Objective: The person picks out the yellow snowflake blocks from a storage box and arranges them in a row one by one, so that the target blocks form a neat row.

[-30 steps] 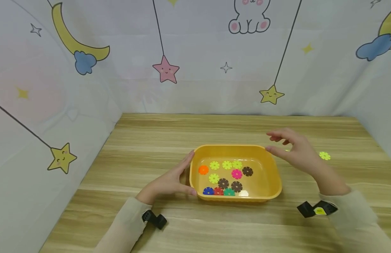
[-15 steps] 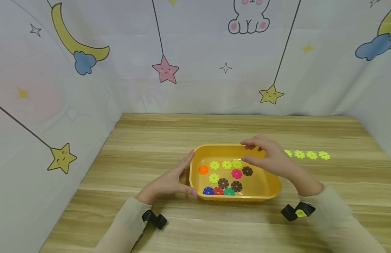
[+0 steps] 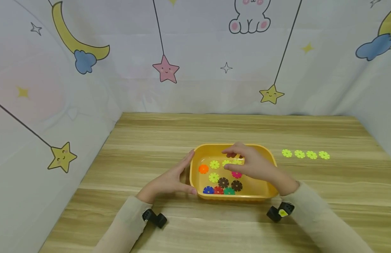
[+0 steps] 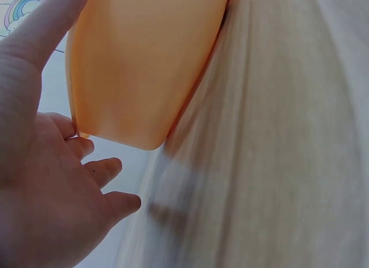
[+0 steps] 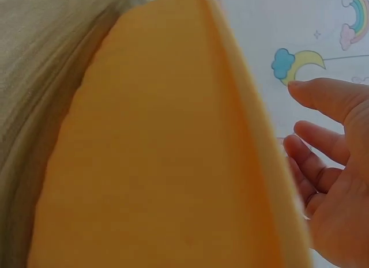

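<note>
A yellow plastic basin (image 3: 258, 188) stands on the wooden table in the head view. Inside lie several snowflake-shaped plastic discs, among them a yellow-green disc (image 3: 213, 177), an orange disc (image 3: 203, 169), a brown disc (image 3: 236, 186) and a blue disc (image 3: 209, 190). My left hand (image 3: 170, 179) rests against the basin's left end, thumb near the front corner, fingers along the side. My right hand (image 3: 254, 163) hovers over the basin, thumb and fingers apart with nothing between them, partly covering yellow-green and pink discs. The right wrist view shows its fingers loosely bent beyond the basin's rim.
A row of several yellow-green discs (image 3: 299, 154) lies on the table (image 3: 151, 140) to the right of the basin. A printed cloth (image 3: 198, 95) hangs behind the table and at both sides.
My right hand has moved left from the basin's right rim to above the discs inside, uncovering the row on the table. The left hand and basin stay in place.
</note>
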A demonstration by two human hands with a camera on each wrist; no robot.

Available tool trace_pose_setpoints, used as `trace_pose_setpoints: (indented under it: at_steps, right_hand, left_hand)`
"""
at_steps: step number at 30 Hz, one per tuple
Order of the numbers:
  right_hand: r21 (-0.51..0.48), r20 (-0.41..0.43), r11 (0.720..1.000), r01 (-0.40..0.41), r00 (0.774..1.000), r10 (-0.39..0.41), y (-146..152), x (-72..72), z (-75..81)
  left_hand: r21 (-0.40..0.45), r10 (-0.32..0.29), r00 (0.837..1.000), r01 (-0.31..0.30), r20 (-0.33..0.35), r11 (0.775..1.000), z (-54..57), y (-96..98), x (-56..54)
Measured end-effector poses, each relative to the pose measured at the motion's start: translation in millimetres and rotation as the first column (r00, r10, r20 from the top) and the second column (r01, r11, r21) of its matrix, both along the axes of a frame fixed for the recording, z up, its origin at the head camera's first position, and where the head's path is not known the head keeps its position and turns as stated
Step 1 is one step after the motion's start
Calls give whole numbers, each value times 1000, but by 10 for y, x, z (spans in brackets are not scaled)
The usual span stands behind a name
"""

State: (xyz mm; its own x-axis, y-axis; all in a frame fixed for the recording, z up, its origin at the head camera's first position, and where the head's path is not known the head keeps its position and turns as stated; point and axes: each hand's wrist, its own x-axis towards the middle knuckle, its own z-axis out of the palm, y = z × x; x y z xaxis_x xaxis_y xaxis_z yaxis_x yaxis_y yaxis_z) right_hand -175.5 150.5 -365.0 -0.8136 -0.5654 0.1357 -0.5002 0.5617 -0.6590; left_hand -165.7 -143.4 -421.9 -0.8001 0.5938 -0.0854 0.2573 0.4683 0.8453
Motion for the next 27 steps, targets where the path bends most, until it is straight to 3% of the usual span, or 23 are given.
trace_pose_setpoints:
  at_steps: [6, 13, 27]
  right_hand:
    - [-12, 82, 998, -55, 995, 56, -110, -27, -98]
    - [9, 109, 990, -141, 984, 139, -227, -51, -171]
    - [125, 178, 976, -175, 972, 152, -311, -151, -349]
  left_hand:
    - [-7, -3, 1000, 3, -1, 1000, -8, 14, -5]
    - [-2, -6, 1000, 6, 8, 1000, 2, 24, -5]
    - [-14, -2, 1000, 2, -4, 1000, 0, 9, -4]
